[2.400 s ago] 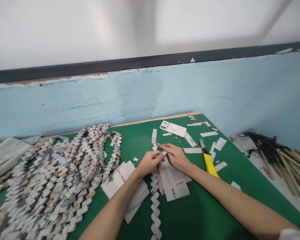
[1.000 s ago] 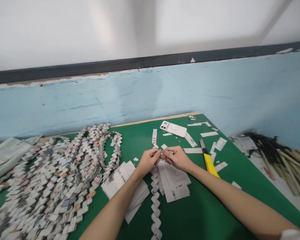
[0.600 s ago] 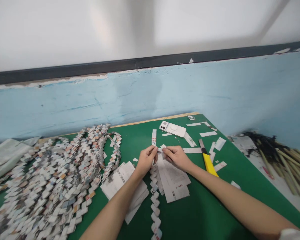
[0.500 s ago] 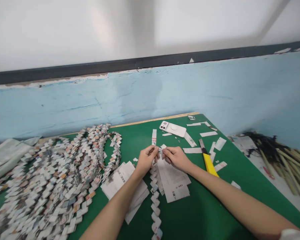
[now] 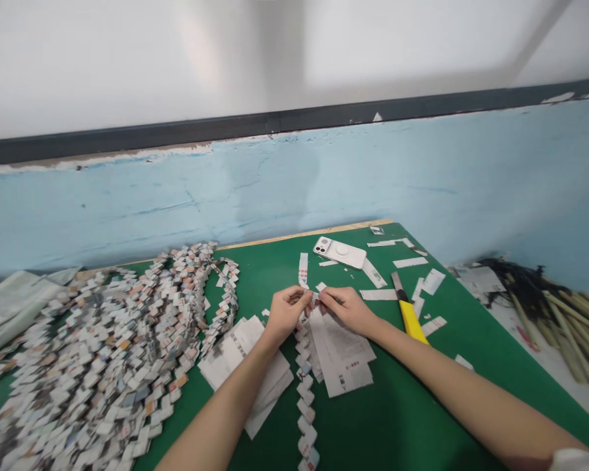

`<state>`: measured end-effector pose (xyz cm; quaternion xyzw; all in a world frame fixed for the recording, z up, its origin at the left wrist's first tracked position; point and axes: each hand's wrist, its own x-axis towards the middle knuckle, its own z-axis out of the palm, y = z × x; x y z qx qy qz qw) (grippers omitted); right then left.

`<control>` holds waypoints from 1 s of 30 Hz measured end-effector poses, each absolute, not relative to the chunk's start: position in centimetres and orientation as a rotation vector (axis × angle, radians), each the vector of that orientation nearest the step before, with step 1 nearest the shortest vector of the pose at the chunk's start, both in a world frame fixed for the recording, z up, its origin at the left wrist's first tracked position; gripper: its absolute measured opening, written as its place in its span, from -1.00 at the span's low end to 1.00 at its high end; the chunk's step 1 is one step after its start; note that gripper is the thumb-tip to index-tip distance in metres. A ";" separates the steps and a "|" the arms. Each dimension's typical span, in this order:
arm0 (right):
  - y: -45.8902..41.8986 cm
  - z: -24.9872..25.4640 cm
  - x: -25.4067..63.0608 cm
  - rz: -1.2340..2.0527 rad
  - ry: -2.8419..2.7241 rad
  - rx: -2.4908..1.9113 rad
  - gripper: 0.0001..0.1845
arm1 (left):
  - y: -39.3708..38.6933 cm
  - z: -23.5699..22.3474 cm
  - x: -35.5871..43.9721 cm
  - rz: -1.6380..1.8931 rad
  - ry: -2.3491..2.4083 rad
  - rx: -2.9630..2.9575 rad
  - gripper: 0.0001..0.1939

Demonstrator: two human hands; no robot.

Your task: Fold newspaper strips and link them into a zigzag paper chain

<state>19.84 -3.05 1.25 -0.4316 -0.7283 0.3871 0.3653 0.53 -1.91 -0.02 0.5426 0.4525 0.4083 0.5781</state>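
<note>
My left hand pinches the upper end of a zigzag folded-paper chain, which runs down toward the table's front edge. Close beside it, my right hand grips a small folded paper strip between thumb and fingers; the fingertips of both hands nearly meet there. A printed paper strip sticks out beyond my left fingers. Beneath the hands lie newspaper sheets, with another stack of newspaper pieces under my left forearm.
A large heap of folded-paper chains covers the left of the green table. On the right lie a yellow utility knife, a white phone and loose paper strips. Bamboo-like sticks lie beyond the right edge.
Both hands stay in nearly the same place. The right fingers have shifted slightly at the small paper strip.
</note>
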 end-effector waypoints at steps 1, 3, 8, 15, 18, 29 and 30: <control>-2.9 1.3 19.9 0.972 -1.867 -1.123 -0.58 | -2.0 0.1 0.6 0.956 1.059 1.290 -0.58; -2.7 1.3 19.9 0.958 -1.834 -1.162 -0.67 | -2.1 0.2 0.7 0.961 1.053 1.326 -0.59; -2.5 0.9 19.8 1.102 -1.727 -1.225 -0.68 | -2.1 0.4 0.8 0.982 1.056 1.335 -0.61; -2.7 1.4 19.6 1.309 -1.582 -1.190 -0.61 | -2.1 0.2 0.7 0.974 1.056 1.324 -0.59; -2.6 1.5 19.6 1.314 -1.590 -1.156 -0.55 | -2.1 0.3 0.5 0.954 1.086 1.297 -0.55; -2.6 1.2 20.1 1.239 -1.683 -1.222 -0.50 | -2.0 0.6 0.6 0.978 1.089 1.255 -0.54; -2.6 1.2 20.1 1.200 -1.726 -1.207 -0.49 | -2.1 0.7 0.6 0.968 1.092 1.263 -0.54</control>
